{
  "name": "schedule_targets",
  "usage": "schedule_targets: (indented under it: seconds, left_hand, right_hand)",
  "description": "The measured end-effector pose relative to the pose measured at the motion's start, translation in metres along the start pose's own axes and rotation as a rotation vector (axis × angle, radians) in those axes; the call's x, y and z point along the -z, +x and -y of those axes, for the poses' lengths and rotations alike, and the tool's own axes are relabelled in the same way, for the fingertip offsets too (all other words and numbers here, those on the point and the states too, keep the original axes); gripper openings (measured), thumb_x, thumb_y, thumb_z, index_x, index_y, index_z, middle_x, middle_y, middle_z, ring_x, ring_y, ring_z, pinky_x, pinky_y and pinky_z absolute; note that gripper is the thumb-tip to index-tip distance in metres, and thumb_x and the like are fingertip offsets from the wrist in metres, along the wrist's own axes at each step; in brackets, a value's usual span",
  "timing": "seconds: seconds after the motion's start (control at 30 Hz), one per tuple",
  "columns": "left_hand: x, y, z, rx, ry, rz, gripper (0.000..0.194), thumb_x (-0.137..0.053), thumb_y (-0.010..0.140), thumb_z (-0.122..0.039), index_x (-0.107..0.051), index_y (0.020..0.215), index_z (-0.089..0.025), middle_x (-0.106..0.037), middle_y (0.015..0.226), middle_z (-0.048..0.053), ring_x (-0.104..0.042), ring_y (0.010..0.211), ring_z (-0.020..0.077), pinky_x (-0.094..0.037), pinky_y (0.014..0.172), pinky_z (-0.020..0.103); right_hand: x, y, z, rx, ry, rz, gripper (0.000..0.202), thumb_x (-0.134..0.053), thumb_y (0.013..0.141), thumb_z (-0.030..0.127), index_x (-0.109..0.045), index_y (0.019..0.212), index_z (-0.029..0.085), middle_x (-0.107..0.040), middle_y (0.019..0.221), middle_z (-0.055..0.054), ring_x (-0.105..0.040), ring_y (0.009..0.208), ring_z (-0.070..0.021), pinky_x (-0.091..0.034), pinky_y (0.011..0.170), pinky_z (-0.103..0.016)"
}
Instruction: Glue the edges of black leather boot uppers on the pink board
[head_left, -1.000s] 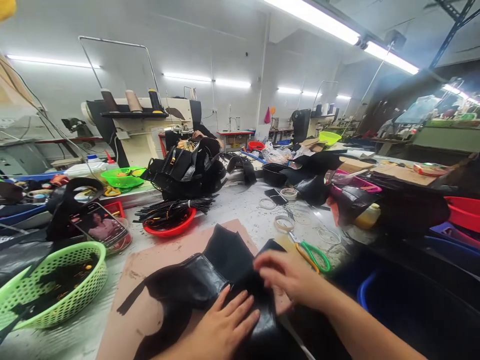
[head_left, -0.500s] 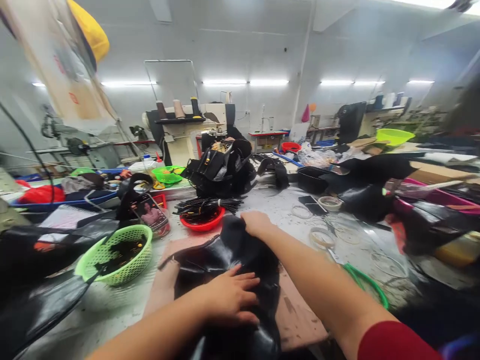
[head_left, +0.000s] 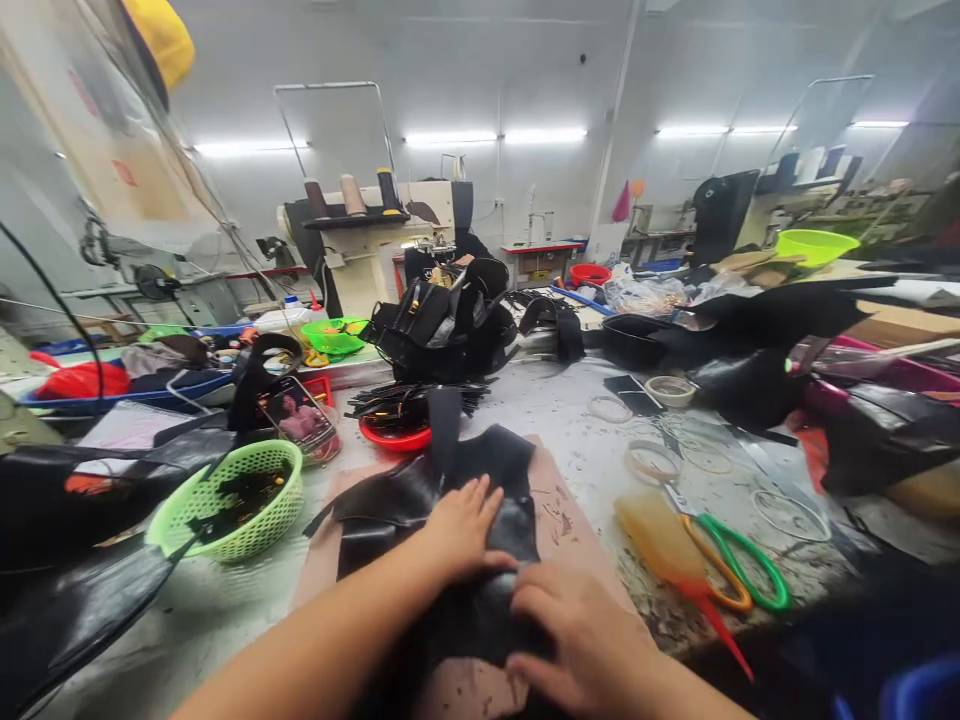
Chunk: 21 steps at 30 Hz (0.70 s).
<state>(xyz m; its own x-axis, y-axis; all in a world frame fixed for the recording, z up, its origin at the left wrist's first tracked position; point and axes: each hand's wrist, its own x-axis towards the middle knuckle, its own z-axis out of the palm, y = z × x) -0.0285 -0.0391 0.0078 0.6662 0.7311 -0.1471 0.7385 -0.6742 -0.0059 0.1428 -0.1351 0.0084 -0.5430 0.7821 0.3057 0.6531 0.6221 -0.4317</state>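
A glossy black leather piece (head_left: 480, 510) with a strap-like tab lies on a pinkish board (head_left: 559, 500) in front of me. Flat on its middle rests my left hand (head_left: 465, 530), fingers stretched out. At the piece's lower right edge, my right hand (head_left: 577, 630) has its fingers curled and closed on the leather. That hand is slightly blurred and partly covers the edge. To the right lie a glue bottle (head_left: 652, 535) with a red nozzle and scissors (head_left: 757, 570) with green and orange handles.
A light green basket (head_left: 277, 510) with small dark parts and a red bowl (head_left: 390, 440) of black strips stand left and ahead. A phone (head_left: 300, 420) leans near them. Black bags (head_left: 442, 320) are piled at the back. Tape rolls (head_left: 652, 460) and more black leather (head_left: 750, 390) lie rightward.
My right hand has come back from the far edge of the leather to its near right edge. My left hand has shifted slightly forward. The glue bottle and orange handle are now visible.
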Motion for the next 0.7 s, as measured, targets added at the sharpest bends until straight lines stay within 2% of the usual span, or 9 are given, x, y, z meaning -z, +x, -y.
schedule_targets:
  seconds: [0.1,0.17,0.23,0.27,0.37,0.43,0.57,0.63,0.7]
  left_hand:
    - [0.020,0.025,0.000,0.019,0.087,0.062,0.077,-0.051,0.074,-0.062,-0.037,0.134,-0.015,-0.026,0.144,0.016,-0.042,0.118,0.0400,-0.041,0.087,0.049]
    - [0.032,0.042,0.000,-0.016,0.087,0.088,0.073,-0.056,0.072,-0.058,-0.044,0.130,-0.016,-0.039,0.137,0.017,-0.048,0.111,0.0392,-0.043,0.084,0.047]
    - [0.040,0.056,0.000,-0.050,0.091,0.103,0.066,-0.059,0.072,-0.054,-0.050,0.125,-0.015,-0.052,0.127,0.018,-0.051,0.109,0.0365,-0.042,0.086,0.045]
    - [0.042,0.061,0.000,-0.067,0.091,0.100,0.063,-0.059,0.073,-0.052,-0.052,0.122,-0.013,-0.054,0.124,0.018,-0.049,0.112,0.0351,-0.039,0.090,0.043]
    - [0.038,0.070,0.000,-0.092,0.078,0.079,0.057,-0.055,0.079,-0.046,-0.051,0.122,-0.009,-0.043,0.134,0.018,-0.035,0.127,0.0303,-0.029,0.101,0.036]
    - [0.029,0.068,0.002,-0.080,0.060,0.074,0.057,-0.048,0.083,-0.045,-0.044,0.128,-0.009,-0.034,0.140,0.018,-0.032,0.129,0.0289,-0.028,0.102,0.036]
    - [0.016,0.059,0.008,-0.060,0.037,0.062,0.062,-0.039,0.086,-0.047,-0.035,0.133,-0.007,-0.030,0.141,0.021,-0.029,0.130,0.0302,-0.027,0.103,0.041]
    - [0.015,0.057,0.007,-0.068,0.034,0.060,0.061,-0.038,0.086,-0.048,-0.037,0.132,-0.008,-0.031,0.140,0.021,-0.031,0.129,0.0304,-0.029,0.101,0.041]
    - [0.018,0.057,0.003,-0.085,0.038,0.066,0.056,-0.038,0.086,-0.047,-0.042,0.130,-0.013,-0.036,0.139,0.018,-0.038,0.125,0.0305,-0.033,0.098,0.042]
  right_hand:
    - [-0.018,-0.029,-0.013,0.093,-0.143,0.114,0.070,-0.065,0.065,0.048,-0.049,0.123,0.013,-0.050,0.128,-0.017,-0.049,0.115,-0.0317,-0.044,0.092,-0.042]
    - [-0.035,-0.034,-0.021,0.141,-0.233,0.112,0.076,-0.064,0.067,0.042,-0.041,0.130,0.008,-0.045,0.132,-0.020,-0.043,0.120,-0.0318,-0.041,0.096,-0.043]
    - [-0.054,-0.034,-0.025,0.184,-0.320,0.002,0.065,-0.060,0.072,0.032,-0.042,0.129,0.007,-0.048,0.129,-0.019,-0.045,0.120,-0.0288,-0.042,0.096,-0.040]
    - [-0.061,-0.033,-0.025,0.211,-0.365,-0.088,0.056,-0.056,0.075,0.026,-0.045,0.126,0.007,-0.053,0.125,-0.018,-0.048,0.117,-0.0268,-0.044,0.094,-0.037]
    - [-0.071,-0.031,-0.023,0.303,-0.476,-0.321,0.037,-0.045,0.082,0.016,-0.054,0.117,0.010,-0.062,0.113,-0.013,-0.056,0.109,-0.0221,-0.048,0.089,-0.031]
    - [-0.065,-0.030,-0.023,0.339,-0.504,-0.331,0.035,-0.042,0.084,0.018,-0.055,0.115,0.009,-0.063,0.112,-0.013,-0.056,0.108,-0.0223,-0.049,0.088,-0.030]
    - [-0.047,-0.030,-0.022,0.390,-0.472,-0.252,0.035,-0.039,0.086,0.022,-0.057,0.113,0.008,-0.063,0.112,-0.012,-0.058,0.106,-0.0221,-0.050,0.087,-0.030]
    - [-0.053,-0.027,-0.019,0.411,-0.442,-0.303,0.031,-0.039,0.085,0.017,-0.060,0.106,0.009,-0.067,0.104,-0.011,-0.062,0.098,-0.0220,-0.052,0.082,-0.030]
    - [-0.074,-0.022,-0.010,0.443,-0.416,-0.378,0.027,-0.042,0.082,0.014,-0.062,0.098,0.009,-0.071,0.092,-0.011,-0.067,0.086,-0.0225,-0.056,0.072,-0.030]
